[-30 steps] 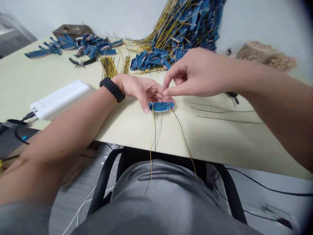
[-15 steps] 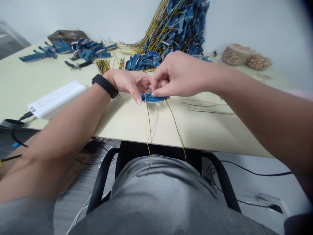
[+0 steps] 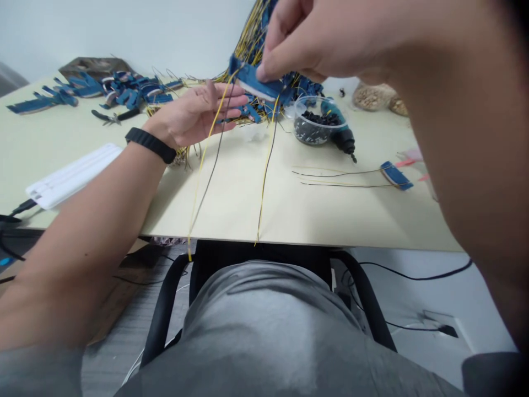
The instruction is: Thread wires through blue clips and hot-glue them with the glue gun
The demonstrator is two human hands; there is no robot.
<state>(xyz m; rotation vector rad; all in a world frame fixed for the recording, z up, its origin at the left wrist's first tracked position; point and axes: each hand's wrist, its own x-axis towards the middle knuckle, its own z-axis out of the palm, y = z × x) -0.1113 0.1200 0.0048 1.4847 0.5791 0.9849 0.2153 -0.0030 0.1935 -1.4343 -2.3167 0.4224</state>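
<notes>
Raised above the table, my right hand [image 3: 297, 44] pinches a curved blue piece [image 3: 258, 82] with a pale underside. Pairs of yellow and black wires [image 3: 212, 124] hang down from both of its ends. My left hand [image 3: 202, 110] is open beside it, palm up with fingers spread, behind the left pair of wires. Whether a fingertip touches the piece, I cannot tell. A similar blue piece with wires [image 3: 397, 175] lies on the table to the right.
A clear tub of small black parts [image 3: 316, 121] stands by a teal and black power tool [image 3: 345, 135]. Blue pieces [image 3: 132, 91] and pliers [image 3: 114, 117] lie at the back left. A white box [image 3: 76, 175] sits near the left edge, bags of tan bits [image 3: 372, 96] at the back right.
My right hand has lifted the blue piece up and away from the table. My left hand has let go of it and opened. The tub and power tool have come into view.
</notes>
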